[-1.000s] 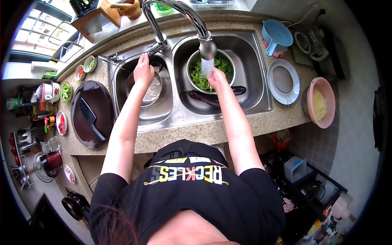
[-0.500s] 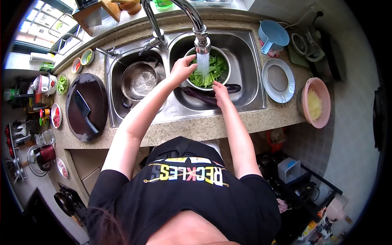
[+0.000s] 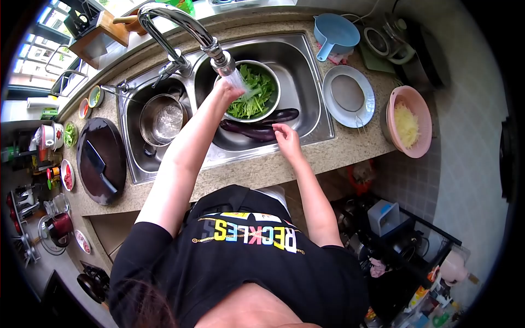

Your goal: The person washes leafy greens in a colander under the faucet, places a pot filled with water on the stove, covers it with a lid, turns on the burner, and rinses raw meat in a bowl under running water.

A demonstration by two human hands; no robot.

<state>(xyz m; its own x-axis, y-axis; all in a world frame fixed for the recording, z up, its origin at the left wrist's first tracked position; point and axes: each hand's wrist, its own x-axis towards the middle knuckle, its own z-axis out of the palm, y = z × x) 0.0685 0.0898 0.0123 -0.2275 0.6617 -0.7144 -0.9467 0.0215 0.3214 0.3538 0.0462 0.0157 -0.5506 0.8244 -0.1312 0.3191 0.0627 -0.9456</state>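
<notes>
Sink: right basin, metal bowl toward left edge
Greens: in bowl, partly rinsed, not lifted out
Eggplants: near edge, outside stream
Left hand: under faucet, grip can't tell
Right hand: loosely spread, by eggplants

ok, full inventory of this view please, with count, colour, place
faucet: 1, chrome, running over right basin
sink: 1, steel, two basins
bowl: 1, steel, right basin
leafy greens: pile, green, in bowl
eggplants: 2, dark purple, right basin
pot: 1, steel, left basin
cleaver: 1, black, on dark board
small dishes: 5, assorted, left side
scoop: 1, blue, behind plate
plate: 1, white, right counter, strainer on it
colander: 1, pink, far right, pale shreds inside
shelf clutter: uncountable, mixed, left and lower right
left hand: 1, bare, under water
right hand: 1, bare, at eggplants
</notes>
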